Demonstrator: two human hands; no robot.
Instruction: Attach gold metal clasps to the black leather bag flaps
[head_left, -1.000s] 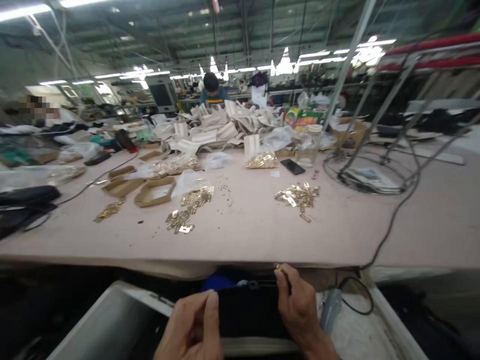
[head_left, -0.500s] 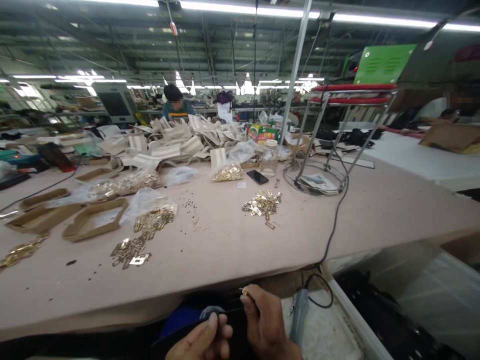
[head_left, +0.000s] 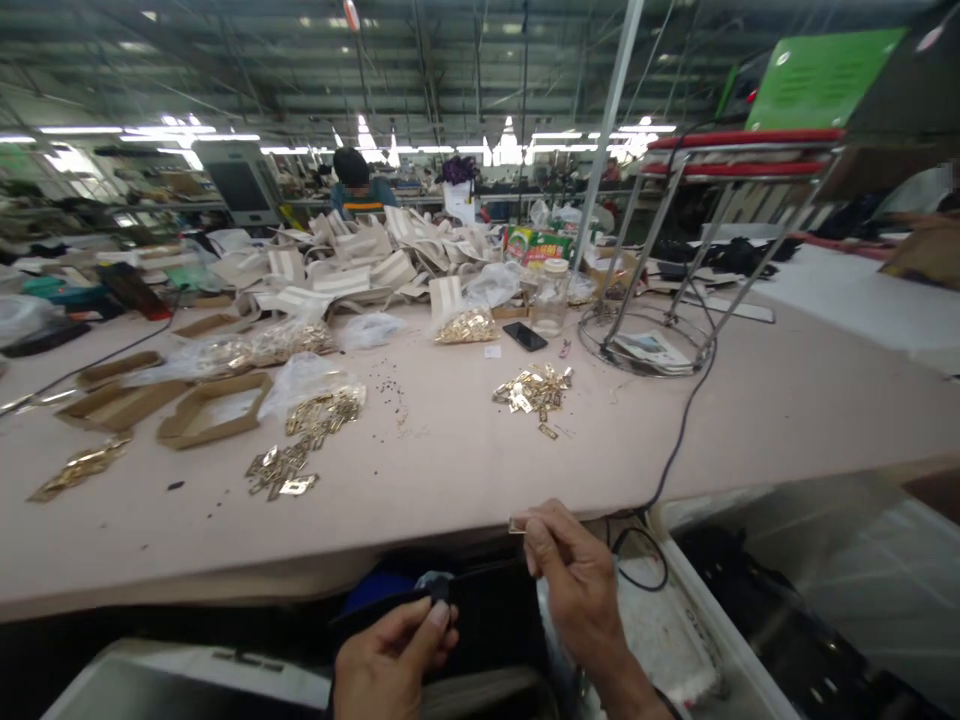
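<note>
Between the thumb and fingers of my right hand point(head_left: 574, 565) is a small gold metal plate point(head_left: 517, 524), rectangular, its left end poking out near the table's front edge. My left hand point(head_left: 401, 645), lower and to the left, pinches a small black piece point(head_left: 439, 588) that looks like a strap end. Dark cloth lies behind and below the fingers, so how far the black piece runs is hidden. A pile of similar gold plates point(head_left: 532, 392) lies on the table beyond my right hand. Another loose pile of gold plates point(head_left: 281, 470) is farther left.
The pink-covered table point(head_left: 442, 440) spans the view. Cardboard trays point(head_left: 214, 410) and bagged gold parts point(head_left: 465, 326) stand on it, with a phone point(head_left: 525, 336) and a red-topped stool point(head_left: 742, 142). A white bin point(head_left: 817, 560) with black items is at right. A person point(head_left: 356, 185) sits far back.
My right hand has moved up and right, away from the left, with the gold plate now showing more. My left hand still pinches the black piece. The camera has tilted down.
</note>
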